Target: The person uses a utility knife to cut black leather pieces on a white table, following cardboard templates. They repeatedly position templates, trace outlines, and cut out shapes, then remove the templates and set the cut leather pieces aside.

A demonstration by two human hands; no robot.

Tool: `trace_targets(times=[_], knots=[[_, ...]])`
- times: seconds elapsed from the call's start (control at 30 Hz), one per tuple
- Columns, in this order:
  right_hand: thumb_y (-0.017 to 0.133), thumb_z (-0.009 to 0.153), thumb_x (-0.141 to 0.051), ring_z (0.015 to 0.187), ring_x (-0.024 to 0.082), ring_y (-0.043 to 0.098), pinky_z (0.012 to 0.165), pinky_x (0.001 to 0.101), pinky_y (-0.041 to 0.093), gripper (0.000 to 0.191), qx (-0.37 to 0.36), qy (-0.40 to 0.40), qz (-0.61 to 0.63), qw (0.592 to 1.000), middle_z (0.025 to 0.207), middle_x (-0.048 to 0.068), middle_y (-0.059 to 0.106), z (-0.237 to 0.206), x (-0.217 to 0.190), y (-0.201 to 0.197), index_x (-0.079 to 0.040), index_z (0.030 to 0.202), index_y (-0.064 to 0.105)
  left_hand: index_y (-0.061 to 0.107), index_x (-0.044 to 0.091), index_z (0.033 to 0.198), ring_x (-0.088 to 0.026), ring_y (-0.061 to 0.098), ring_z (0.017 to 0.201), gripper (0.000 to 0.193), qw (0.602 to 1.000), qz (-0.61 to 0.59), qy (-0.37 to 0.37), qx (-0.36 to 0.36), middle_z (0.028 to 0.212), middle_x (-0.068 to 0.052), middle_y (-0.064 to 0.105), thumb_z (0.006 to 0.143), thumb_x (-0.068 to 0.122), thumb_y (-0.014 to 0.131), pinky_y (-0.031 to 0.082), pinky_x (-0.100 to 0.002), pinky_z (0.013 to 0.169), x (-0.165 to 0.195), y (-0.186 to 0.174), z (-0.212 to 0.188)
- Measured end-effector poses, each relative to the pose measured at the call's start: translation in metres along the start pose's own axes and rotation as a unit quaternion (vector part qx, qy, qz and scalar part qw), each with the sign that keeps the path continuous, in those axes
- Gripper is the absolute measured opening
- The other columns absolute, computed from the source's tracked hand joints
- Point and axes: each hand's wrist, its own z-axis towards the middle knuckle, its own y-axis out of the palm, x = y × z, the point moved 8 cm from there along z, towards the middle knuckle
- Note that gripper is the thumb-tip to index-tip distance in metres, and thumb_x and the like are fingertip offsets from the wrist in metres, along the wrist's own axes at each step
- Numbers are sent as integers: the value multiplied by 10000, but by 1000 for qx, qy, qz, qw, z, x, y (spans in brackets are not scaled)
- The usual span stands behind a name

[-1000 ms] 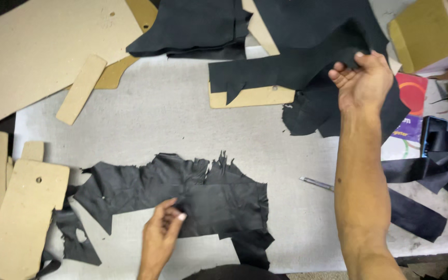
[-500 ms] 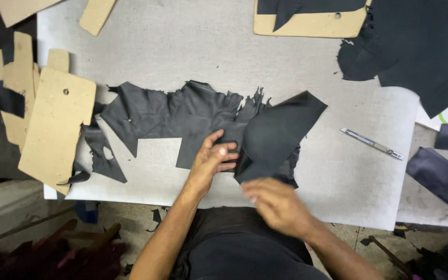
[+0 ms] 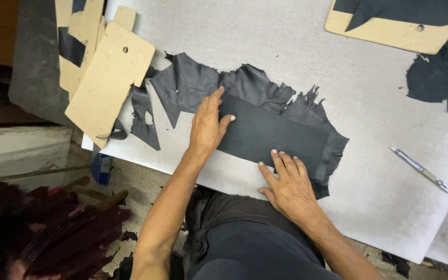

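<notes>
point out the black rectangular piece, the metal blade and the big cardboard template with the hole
black rectangular piece (image 3: 278, 136), head view, middle of its flat face
metal blade (image 3: 422, 170), head view, midway along its shaft
cardboard template (image 3: 111, 80), head view, centre of the board below its hole

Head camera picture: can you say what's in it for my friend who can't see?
Two bare hands, left hand and right hand, press a dark rectangular piece flat on ragged black material on a grey table. Cardboard templates lie left, a metal blade right.
</notes>
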Motion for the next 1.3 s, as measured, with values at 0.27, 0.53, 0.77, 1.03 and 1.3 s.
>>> trace_targets(times=[0.27,0.53,0.77,1.03,1.3], knots=[[731,834,-326,1354,369,458,1105,562,344,535,-22,22,11,999,1466,227,503,-14,23,-4,-30,1273,654,672,-17,1178,-321,685,982,440,994,107,7,4,1090,-183,690,793,107,846,552,-427,855,3,4,-32],[729,863,-271,1291,330,528,1055,512,424,419,49,43,45,997,1418,190,563,-18,35,-25,-28,1201,691,675,-27,1046,-294,712,809,403,987,140,-79,-11,917,-158,725,764,162,892,568,-407,722,6,8,-26],[803,837,-336,719,316,701,667,435,551,360,103,446,106,883,836,145,722,-51,139,-31,-20,983,711,690,5,928,-326,722,779,308,973,170,-134,-75,849,-153,733,755,187,868,559,-424,712,-20,17,-20],[811,753,-100,665,113,624,620,297,512,208,189,393,427,792,803,-3,758,-44,180,11,-13,754,622,550,-31,921,-205,533,753,267,934,-276,-189,-125,802,-68,565,838,7,800,426,-369,705,-32,32,-6],[708,948,12,1023,112,639,905,257,526,228,400,229,417,784,1089,70,680,110,367,-114,23,1152,606,524,2,1226,-199,662,1061,428,917,-393,-47,-52,1170,-170,677,841,-45,702,562,-316,890,65,63,236]])
